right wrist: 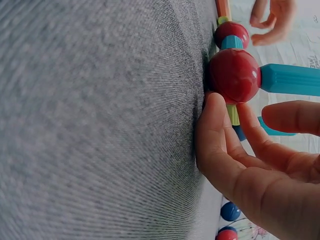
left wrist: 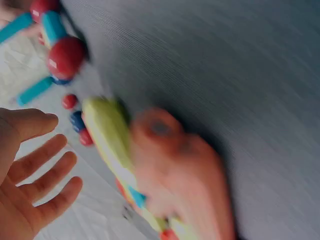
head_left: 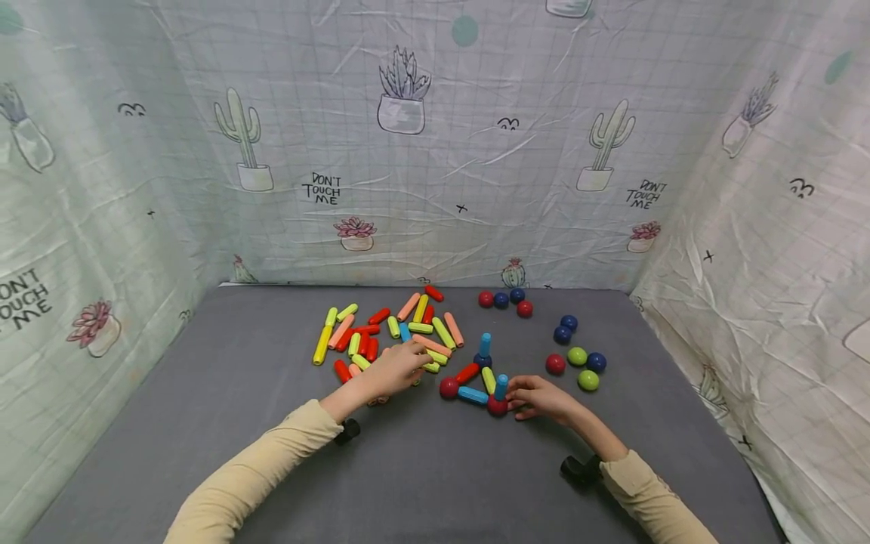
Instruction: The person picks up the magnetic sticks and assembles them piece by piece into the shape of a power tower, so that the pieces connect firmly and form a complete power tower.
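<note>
In the head view my left hand (head_left: 394,370) is over a group of coloured rods, nearest a salmon rod (head_left: 432,346). Its fingers are spread and hold nothing in the left wrist view, beside a yellow-green rod (left wrist: 107,132). My right hand (head_left: 544,398) touches the side of a red ball (right wrist: 234,75) with its fingertips, not wrapped around it. That ball is one corner of a triangle of balls joined by a red rod (head_left: 467,373), a blue rod (head_left: 473,395) and a yellow-green rod (head_left: 488,380). Blue rods stand upright from the red ball and a dark blue ball (head_left: 483,361).
Loose red, yellow, green and salmon rods lie left of the triangle on the grey table (head_left: 408,483). Loose balls lie right and behind, among them a green ball (head_left: 588,380) and a red ball (head_left: 555,364). A printed curtain (head_left: 462,166) encloses the back and sides.
</note>
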`<action>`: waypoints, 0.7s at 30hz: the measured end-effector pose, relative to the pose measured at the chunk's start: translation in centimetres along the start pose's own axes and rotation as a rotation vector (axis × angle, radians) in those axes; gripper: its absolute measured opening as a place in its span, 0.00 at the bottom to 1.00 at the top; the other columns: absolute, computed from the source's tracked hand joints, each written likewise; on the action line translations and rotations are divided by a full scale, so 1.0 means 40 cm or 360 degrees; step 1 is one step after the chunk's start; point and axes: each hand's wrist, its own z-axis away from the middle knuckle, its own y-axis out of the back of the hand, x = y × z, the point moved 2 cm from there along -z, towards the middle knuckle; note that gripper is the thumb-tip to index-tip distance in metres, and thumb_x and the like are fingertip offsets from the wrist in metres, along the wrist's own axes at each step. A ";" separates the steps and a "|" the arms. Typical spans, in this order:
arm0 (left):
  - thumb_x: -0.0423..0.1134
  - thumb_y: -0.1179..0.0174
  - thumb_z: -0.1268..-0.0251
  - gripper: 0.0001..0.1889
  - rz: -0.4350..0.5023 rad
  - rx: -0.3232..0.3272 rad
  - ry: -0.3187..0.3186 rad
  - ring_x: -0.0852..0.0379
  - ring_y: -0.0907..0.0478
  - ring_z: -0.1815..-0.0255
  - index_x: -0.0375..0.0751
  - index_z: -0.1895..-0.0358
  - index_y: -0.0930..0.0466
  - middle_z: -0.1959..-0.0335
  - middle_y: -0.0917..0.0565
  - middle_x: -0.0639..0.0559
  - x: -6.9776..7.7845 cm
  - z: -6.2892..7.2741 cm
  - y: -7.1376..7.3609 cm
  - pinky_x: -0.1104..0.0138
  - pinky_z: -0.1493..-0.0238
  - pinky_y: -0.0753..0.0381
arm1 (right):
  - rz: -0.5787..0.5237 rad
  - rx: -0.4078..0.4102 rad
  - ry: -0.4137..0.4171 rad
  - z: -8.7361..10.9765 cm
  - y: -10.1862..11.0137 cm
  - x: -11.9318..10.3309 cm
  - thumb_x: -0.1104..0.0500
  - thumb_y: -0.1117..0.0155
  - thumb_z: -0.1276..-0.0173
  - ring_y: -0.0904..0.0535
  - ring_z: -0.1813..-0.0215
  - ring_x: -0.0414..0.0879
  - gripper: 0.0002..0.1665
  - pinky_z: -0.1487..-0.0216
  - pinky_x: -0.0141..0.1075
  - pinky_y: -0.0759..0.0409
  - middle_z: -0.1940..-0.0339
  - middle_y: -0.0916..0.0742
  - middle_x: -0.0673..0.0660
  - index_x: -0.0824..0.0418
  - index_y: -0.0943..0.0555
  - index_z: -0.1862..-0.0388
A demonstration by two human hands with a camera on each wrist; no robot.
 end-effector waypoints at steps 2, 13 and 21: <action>0.33 0.40 0.46 0.09 -0.0143 -0.0025 -0.0003 0.54 0.28 0.64 0.42 0.60 0.21 0.64 0.21 0.49 -0.019 0.021 -0.001 0.66 0.66 0.28 | -0.0002 0.0004 -0.0003 0.000 0.002 0.001 0.59 0.56 0.32 0.25 0.58 0.43 0.18 0.58 0.38 0.22 0.58 0.23 0.57 0.71 0.33 0.49; 0.46 0.41 0.44 0.11 -0.0575 -0.0071 -0.0030 0.53 0.31 0.68 0.52 0.57 0.22 0.66 0.24 0.49 -0.045 0.078 -0.042 0.65 0.69 0.31 | 0.0029 0.0012 0.0005 -0.003 0.004 0.013 0.60 0.57 0.31 0.25 0.57 0.44 0.17 0.58 0.38 0.22 0.56 0.23 0.58 0.70 0.32 0.50; 0.37 0.42 0.43 0.12 -0.0582 -0.0156 0.0010 0.52 0.32 0.66 0.55 0.56 0.25 0.64 0.26 0.47 -0.033 0.074 -0.041 0.61 0.65 0.29 | 0.0027 0.0029 -0.0024 -0.004 0.002 0.007 0.60 0.56 0.31 0.24 0.57 0.43 0.17 0.58 0.39 0.22 0.53 0.23 0.60 0.70 0.32 0.49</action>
